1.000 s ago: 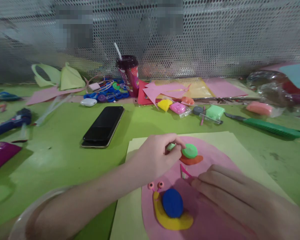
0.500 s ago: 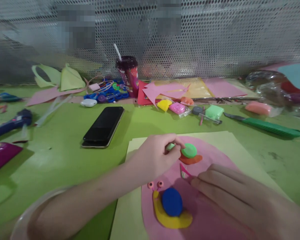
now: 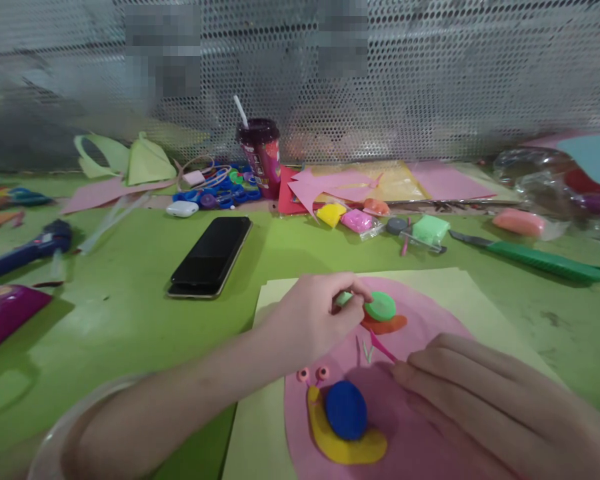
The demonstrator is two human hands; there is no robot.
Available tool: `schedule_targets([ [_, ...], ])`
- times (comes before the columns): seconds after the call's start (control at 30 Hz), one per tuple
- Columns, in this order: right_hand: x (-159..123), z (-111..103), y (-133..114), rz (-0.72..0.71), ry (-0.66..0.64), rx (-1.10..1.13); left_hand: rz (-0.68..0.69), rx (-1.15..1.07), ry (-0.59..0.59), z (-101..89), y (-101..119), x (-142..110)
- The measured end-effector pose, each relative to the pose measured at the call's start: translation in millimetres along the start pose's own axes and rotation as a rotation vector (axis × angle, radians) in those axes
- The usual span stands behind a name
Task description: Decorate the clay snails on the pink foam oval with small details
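Note:
On a pink round sheet [image 3: 433,303] lies a clay snail with a yellow body [image 3: 347,453], blue disc shell [image 3: 347,410] and pink stalked eyes [image 3: 322,373]. Above it is a second figure, an orange body [image 3: 393,325] with a bright green disc [image 3: 382,306]. My left hand [image 3: 320,317] is pinched at the left of that disc; what its fingertips hold, if anything, is hidden. Between the fingers of my right hand [image 3: 480,393] is a thin pink modelling tool [image 3: 383,347], its tip just under the orange body. Small pale V-shaped strips [image 3: 367,350] show beside the tool.
A black phone [image 3: 213,257] lies left of the paper. Behind are a lidded cup with straw [image 3: 261,157], wrapped clay packets [image 3: 359,221] and a green-handled cutter [image 3: 545,260]. At the left are a dark blue glue gun [image 3: 27,250] and a magenta packet [image 3: 13,313].
The pink tool's tip has moved slightly right and now sits closer to the orange body. My left hand keeps its pinch by the green disc. The whole view has shifted a little.

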State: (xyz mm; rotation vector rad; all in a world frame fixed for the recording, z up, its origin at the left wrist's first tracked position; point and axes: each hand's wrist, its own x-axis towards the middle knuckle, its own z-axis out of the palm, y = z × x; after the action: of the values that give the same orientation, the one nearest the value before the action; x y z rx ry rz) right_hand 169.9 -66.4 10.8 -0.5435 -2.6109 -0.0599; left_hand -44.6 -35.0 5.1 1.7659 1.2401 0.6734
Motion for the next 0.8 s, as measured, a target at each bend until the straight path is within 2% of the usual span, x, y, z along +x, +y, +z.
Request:
schedule_targets([
  [0.1, 3.9, -1.2, -0.4, -0.048, 0.022, 0.031, 0.005, 0.014, 0.001, -0.7, 0.2, -0.1],
  [0.3, 16.7, -5.0, -1.1, -0.046, -0.009, 0.038, -0.003, 0.024, -0.008, 0.0, -1.1, -1.4],
  [0.8, 13.6, -5.9, -2.9, -0.042, -0.068, 0.031, -0.003, 0.030, 0.001, -0.2, -0.2, -0.8],
])
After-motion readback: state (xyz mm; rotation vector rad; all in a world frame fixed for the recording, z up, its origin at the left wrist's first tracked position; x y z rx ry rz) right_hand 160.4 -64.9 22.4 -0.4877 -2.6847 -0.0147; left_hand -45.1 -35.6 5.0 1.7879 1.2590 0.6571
